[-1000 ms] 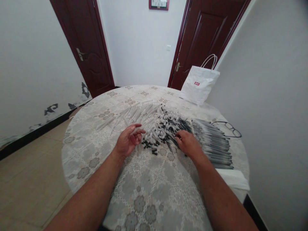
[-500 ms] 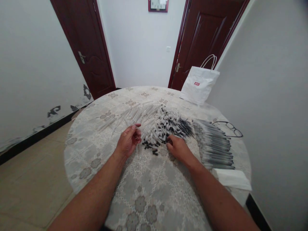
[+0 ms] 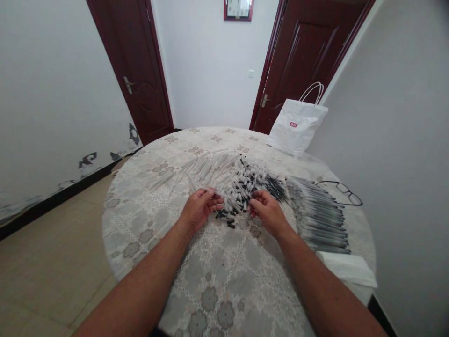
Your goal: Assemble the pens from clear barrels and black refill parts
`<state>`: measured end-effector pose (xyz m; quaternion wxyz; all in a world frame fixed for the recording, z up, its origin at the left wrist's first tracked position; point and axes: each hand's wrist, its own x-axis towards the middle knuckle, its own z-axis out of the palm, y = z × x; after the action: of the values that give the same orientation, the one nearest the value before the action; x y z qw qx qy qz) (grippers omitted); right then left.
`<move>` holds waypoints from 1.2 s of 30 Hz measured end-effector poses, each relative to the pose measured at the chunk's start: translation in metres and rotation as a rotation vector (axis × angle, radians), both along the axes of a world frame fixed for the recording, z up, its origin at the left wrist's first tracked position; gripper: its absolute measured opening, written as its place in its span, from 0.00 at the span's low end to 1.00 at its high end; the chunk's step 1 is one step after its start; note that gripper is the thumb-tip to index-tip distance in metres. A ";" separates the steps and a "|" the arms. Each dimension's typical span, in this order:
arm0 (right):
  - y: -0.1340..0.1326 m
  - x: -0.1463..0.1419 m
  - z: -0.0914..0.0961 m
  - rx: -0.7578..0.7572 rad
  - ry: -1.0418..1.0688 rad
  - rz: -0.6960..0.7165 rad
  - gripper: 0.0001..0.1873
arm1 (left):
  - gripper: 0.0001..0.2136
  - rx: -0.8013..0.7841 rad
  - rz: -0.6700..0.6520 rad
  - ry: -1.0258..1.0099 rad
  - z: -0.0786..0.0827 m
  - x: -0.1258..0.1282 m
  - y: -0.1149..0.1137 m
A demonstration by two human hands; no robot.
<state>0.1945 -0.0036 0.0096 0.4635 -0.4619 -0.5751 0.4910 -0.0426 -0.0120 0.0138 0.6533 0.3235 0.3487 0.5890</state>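
My left hand (image 3: 202, 208) pinches a translucent pen barrel (image 3: 220, 193) between thumb and fingers, its end pointing right. My right hand (image 3: 268, 211) is closed in a pinch at the near right side of the parts pile; whatever its fingertips hold is too small to make out. Between and beyond the hands lie a heap of white pen caps (image 3: 250, 172) mixed with black pieces, and dark thin refills (image 3: 277, 188). Loose clear barrels (image 3: 206, 167) spread out behind my left hand. Several small black plugs (image 3: 230, 222) rest on the cloth between my wrists.
A row of assembled grey pens (image 3: 324, 217) lies at the right, with eyeglasses (image 3: 345, 191) beyond it and a white packet (image 3: 347, 269) nearer me. A white paper bag (image 3: 298, 126) stands at the back right of the round table covered with a patterned tablecloth (image 3: 206, 267).
My left hand has moved right, closer to my right hand, and the barrel in its fingers now shows plainly. The right hand has lifted slightly from the pile's edge. The view has shifted a little.
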 end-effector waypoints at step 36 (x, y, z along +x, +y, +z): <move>-0.017 -0.019 -0.005 -0.040 0.303 0.013 0.14 | 0.12 -0.038 -0.160 -0.037 -0.002 0.009 -0.010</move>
<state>0.1755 -0.0203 0.0045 0.5325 -0.3877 -0.4917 0.5695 -0.0338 -0.0219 0.0117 0.7106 0.3269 0.3209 0.5340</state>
